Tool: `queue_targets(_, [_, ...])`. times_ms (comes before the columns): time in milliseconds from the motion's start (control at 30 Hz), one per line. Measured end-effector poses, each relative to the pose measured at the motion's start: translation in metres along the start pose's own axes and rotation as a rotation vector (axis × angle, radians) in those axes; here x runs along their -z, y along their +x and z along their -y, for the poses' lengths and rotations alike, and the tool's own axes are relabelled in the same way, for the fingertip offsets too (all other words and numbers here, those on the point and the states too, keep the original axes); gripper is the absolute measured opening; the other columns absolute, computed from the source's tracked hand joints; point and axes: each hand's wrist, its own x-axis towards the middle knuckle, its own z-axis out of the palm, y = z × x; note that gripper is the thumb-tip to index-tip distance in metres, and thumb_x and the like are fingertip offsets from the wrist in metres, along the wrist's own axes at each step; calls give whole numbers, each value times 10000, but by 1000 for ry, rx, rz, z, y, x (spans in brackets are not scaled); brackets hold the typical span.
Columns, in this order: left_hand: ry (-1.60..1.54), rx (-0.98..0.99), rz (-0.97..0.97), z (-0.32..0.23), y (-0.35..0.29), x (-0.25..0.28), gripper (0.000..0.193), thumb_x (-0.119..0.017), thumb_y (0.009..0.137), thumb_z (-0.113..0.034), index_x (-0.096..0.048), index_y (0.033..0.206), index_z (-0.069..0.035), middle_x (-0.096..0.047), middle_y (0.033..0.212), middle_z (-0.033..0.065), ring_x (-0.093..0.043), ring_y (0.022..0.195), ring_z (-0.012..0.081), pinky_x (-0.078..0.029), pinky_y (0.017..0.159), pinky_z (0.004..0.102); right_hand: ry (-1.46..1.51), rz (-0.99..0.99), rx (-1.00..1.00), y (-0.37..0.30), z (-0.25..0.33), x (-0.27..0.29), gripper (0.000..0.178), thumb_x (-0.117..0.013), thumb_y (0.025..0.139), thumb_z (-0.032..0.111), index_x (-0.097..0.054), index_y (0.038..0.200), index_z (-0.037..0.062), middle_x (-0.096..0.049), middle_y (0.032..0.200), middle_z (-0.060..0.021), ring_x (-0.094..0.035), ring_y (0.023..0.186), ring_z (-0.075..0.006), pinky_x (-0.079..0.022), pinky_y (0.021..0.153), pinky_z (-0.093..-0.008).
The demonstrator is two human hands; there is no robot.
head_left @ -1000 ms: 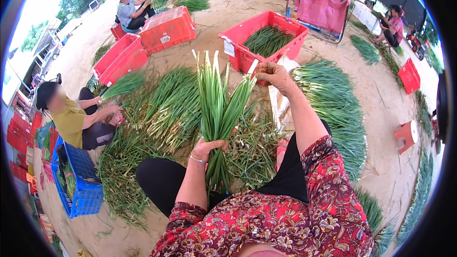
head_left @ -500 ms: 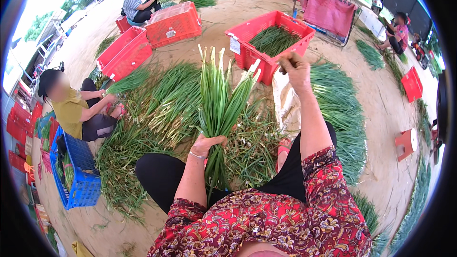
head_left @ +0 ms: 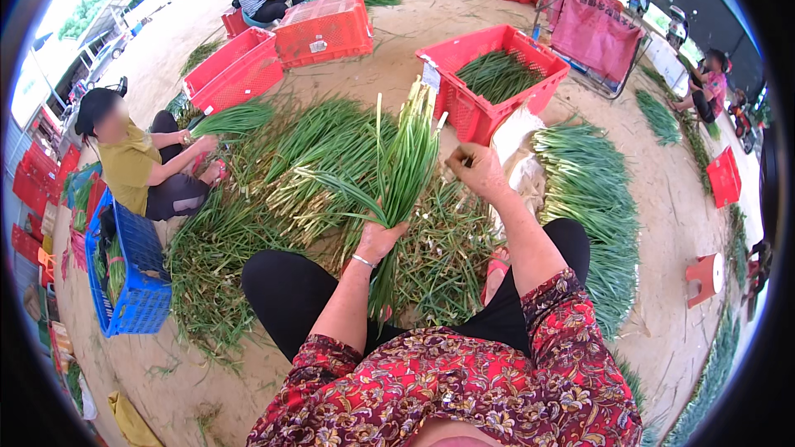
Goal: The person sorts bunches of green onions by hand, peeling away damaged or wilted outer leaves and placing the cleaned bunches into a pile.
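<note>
My left hand is wrapped round a bunch of chives, held upright with the pale stalk ends on top and the leaf tips hanging below my fist. Just right of the bunch, apart from it, my right hand has its fingers pinched together. Whatever may be between those fingers is hidden. A loose pile of untrimmed chives lies left of the bunch. To the right, an orderly heap of chives lies beside a whitish sheet. Scattered leaf scraps cover the ground between my legs.
Beyond my hands stands a red crate with chives inside. More red crates stand far left, and a blue crate stands nearer. A person in a yellow-green top sits left, handling chives. A red stool is at the right.
My right hand has come down and left, closer to the bunch. My left hand has risen and moved right, and the bunch looks narrower, its stalk ends drawn together. The view has shifted slightly.
</note>
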Motion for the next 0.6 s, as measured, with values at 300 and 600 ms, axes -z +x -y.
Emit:
queue_targets(300, [262,-111,65,32,-2,-12,743,-668,786,19,-329,1444,-41,-593,1221,69,-559,1075,168,-433,959,313,-46,-366,156,8,51,29,210,-756,785,154,-632,872,9,-573,656,-39,-559,607,-138,-457,587,-283])
queue_targets(600, [558,-264,23,4,-10,-33,814,-667,771,-33,-272,1480,-106,-582,1234,212,-570,1123,385,-463,929,424,391,-351,-73,14,-3,39,98,-657,806,62,-638,723,12,-592,625,12,-506,581,-45,-421,542,-227])
